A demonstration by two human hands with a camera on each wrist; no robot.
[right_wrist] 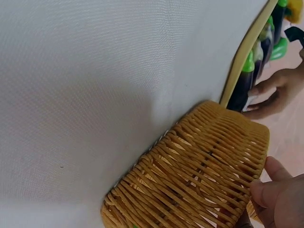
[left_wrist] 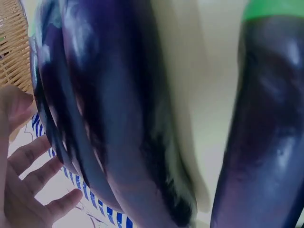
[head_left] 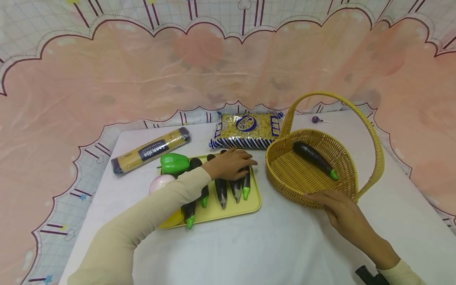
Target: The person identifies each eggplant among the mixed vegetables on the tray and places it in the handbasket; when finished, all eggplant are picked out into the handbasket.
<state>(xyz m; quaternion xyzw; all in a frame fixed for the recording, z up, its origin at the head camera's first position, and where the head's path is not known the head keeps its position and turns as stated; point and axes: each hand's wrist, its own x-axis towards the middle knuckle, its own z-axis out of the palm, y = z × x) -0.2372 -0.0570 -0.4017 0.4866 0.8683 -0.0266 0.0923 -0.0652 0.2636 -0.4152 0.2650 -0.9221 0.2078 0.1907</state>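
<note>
My left hand (head_left: 231, 164) is over the right part of a yellow tray (head_left: 228, 213), its fingers spread by the outermost eggplant (head_left: 246, 186). In the left wrist view, the fingertips (left_wrist: 71, 197) lie right at the side of a row of dark eggplants (left_wrist: 114, 104). My right hand (head_left: 343, 215) holds the near rim of a yellow wicker basket (head_left: 285, 188), its thumb and fingers on either side of the rim in the right wrist view. One eggplant (head_left: 313, 156) with a green tip lies in the basket. Several more lie side by side on the tray, partly hidden by my left arm.
A green bell pepper (head_left: 174, 164) and a pale pink round item (head_left: 161, 183) sit at the tray's left. Behind are a long pasta packet (head_left: 151, 151) and a bag of pasta (head_left: 246, 130). A lollipop (head_left: 316, 119) lies behind the basket, whose handle (head_left: 378, 158) arches high.
</note>
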